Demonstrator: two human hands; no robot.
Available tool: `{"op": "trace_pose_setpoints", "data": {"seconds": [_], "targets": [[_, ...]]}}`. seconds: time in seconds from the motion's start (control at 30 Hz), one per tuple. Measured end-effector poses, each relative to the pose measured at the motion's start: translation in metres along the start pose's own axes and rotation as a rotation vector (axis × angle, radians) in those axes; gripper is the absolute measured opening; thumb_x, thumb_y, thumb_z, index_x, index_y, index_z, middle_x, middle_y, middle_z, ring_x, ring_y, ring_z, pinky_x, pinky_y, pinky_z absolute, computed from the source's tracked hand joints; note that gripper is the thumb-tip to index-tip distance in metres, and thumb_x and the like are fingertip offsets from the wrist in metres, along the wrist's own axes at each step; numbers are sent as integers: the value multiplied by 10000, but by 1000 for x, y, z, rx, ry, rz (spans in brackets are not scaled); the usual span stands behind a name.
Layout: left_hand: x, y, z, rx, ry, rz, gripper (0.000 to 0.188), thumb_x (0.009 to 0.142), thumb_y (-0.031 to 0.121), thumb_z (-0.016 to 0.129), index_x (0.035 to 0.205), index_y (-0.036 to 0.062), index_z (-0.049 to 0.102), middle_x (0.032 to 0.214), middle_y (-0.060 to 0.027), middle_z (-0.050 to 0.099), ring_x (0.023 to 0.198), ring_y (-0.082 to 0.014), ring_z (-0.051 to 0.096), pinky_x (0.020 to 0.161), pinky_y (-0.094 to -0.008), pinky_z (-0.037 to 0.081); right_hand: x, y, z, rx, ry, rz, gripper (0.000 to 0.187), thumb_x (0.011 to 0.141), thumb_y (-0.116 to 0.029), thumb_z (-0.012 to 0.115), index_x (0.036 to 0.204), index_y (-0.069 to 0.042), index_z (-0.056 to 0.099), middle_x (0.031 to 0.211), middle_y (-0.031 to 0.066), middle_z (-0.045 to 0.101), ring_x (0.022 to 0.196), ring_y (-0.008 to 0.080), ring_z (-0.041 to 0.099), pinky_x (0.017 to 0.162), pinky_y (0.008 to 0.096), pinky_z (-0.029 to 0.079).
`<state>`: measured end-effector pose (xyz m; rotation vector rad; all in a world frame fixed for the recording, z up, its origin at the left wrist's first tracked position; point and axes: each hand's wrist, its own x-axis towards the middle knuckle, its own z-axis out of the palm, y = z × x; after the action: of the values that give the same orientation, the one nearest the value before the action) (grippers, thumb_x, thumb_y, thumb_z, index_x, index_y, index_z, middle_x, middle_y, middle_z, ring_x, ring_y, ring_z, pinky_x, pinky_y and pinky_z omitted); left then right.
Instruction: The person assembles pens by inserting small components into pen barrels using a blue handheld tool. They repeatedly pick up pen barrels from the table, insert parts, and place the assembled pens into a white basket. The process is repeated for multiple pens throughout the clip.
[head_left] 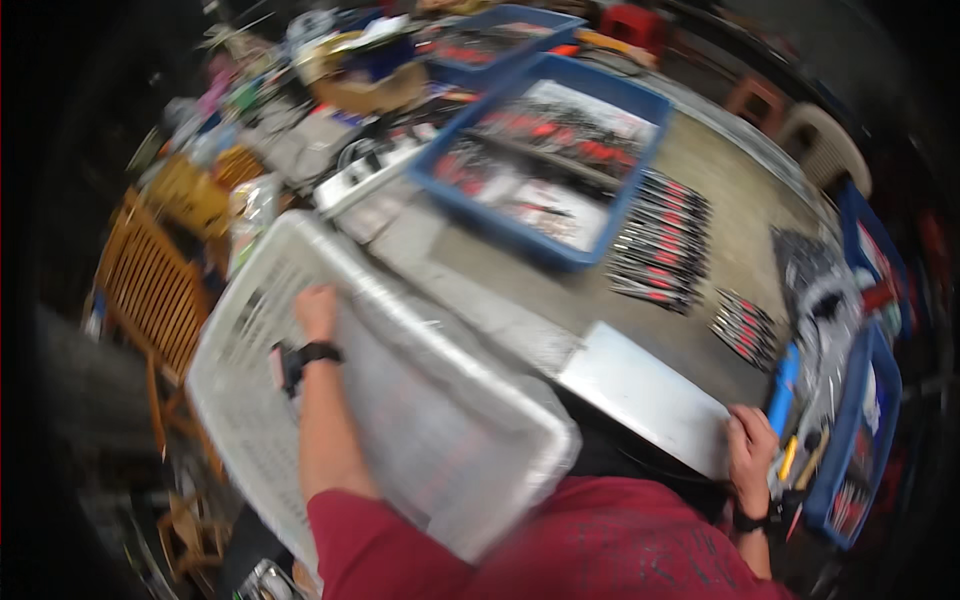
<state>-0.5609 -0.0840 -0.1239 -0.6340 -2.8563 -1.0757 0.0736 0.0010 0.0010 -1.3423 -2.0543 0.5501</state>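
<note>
While the left hand [318, 312] is inside the large white perforated plastic basket [222, 375], blur hides whether its fingers hold anything. The right hand [752, 445] has fingers bent against the right end of a flat silvery-white rectangular panel [640, 390] at the near edge of the greyish table [735, 160]; firm grip unconfirmed. Judged stiff, light, slippery; opposite edges suit gripping.

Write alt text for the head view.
The left hand reaches over or into a large white perforated plastic basket, while the right hand touches a flat silvery rectangular panel. Rows of slim black-and-red items lie on a beige-grey tabletop beside a rectangular blue plastic bin holding similar-looking pieces; motion blur hides detail.
</note>
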Motion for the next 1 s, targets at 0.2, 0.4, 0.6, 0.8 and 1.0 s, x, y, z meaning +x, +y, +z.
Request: {"op": "trace_pose_setpoints", "data": {"seconds": [0.2,0.4,0.6,0.8,1.0], "targets": [[12,77,-76,-708,91,23,123,806,157,589,777,39,595,559,12,466,430,-83,438,395,-212,330,-9,7,-14,31,59,53,118,774,-14,550,864,29,614,703,150,558,617,290,547,562,335,424],[-54,230,-114,-953,-150,334,129,869,157,580,939,49,584,643,30,493,539,-47,466,463,-161,341,-21,28,-30,113,209,6,100,780,-5,560,864,16,610,710,147,563,612,288,549,557,338,428],[-164,355,-95,-990,-543,581,181,865,100,561,1028,19,555,789,11,521,608,-43,457,534,-161,363,-40,51,-64,46,357,95,114,804,-1,557,898,35,612,716,105,569,582,167,526,533,270,402],[-271,422,-52,-820,-1050,786,162,838,51,571,994,11,555,765,22,513,627,-46,459,552,-177,385,-61,69,-87,63,455,155,143,815,-5,543,931,36,615,760,114,589,630,173,549,565,262,417],[-361,446,-8,-519,-1351,985,139,832,109,603,934,30,552,762,44,513,662,-29,463,564,-174,380,-76,80,-97,48,499,195,135,806,-3,546,923,37,600,774,162,583,664,280,576,594,313,446]]}}
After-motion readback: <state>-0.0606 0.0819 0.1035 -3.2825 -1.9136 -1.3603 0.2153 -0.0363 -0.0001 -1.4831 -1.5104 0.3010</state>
